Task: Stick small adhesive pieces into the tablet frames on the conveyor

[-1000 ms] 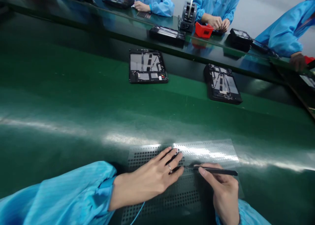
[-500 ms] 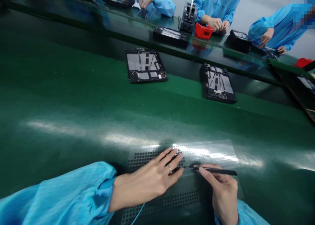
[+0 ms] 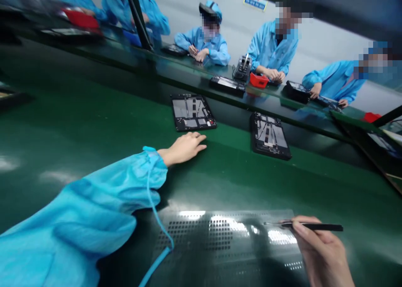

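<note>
Left hand (image 3: 184, 148): grip loose, fingers apart, flat on the worktop (image 3: 94, 127), just short of the near open tablet (image 3: 192, 112).
Right hand (image 3: 320, 249): grip clamped on tweezers (image 3: 309, 226).
Tweezers: long axis level, tip pointing left over the dotted sheet (image 3: 220, 236).
Around: second tablet (image 3: 269, 135) beyond, unobstructed.

1. The sheet (image 3: 220, 241) lies flat on the counter (image 3: 78, 123), at its near edge.
2. The right hand (image 3: 323, 253) is at the sheet's right end, with the tweezers (image 3: 309, 226) in its fingers (image 3: 298, 228) lying over the sheet, tip to the left.
3. The left hand (image 3: 184, 148) is further back, well apart from the sheet, just before the left tray (image 3: 192, 112).
4. The right tray (image 3: 269, 135) lies to the right of the left tray, apart from it.
5. Behind both trays runs a raised ledge (image 3: 188, 75); on it sit what seems a dispenser (image 3: 241, 68) and a bin (image 3: 258, 80) just to its right.
6. Other people (image 3: 273, 48) sit behind the ledge.
</note>
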`<action>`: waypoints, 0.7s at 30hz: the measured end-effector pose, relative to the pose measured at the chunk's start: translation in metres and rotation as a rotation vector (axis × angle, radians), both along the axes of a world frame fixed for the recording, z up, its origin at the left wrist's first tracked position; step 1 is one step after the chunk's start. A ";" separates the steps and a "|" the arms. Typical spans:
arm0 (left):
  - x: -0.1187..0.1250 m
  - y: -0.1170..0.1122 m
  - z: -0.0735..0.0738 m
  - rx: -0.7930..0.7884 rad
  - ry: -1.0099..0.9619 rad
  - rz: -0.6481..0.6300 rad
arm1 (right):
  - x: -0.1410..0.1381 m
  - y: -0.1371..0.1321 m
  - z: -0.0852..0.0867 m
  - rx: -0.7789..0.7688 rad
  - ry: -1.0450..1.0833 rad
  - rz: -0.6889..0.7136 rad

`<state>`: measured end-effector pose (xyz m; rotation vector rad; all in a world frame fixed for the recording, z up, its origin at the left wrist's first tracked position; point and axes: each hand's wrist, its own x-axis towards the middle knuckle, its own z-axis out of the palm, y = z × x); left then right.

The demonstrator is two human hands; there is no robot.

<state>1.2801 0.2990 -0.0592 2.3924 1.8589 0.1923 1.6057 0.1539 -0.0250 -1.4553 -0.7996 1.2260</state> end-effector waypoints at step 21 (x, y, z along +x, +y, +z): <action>0.117 0.048 -0.001 -0.021 -0.167 -0.089 | 0.017 0.204 -0.032 0.073 0.084 -0.206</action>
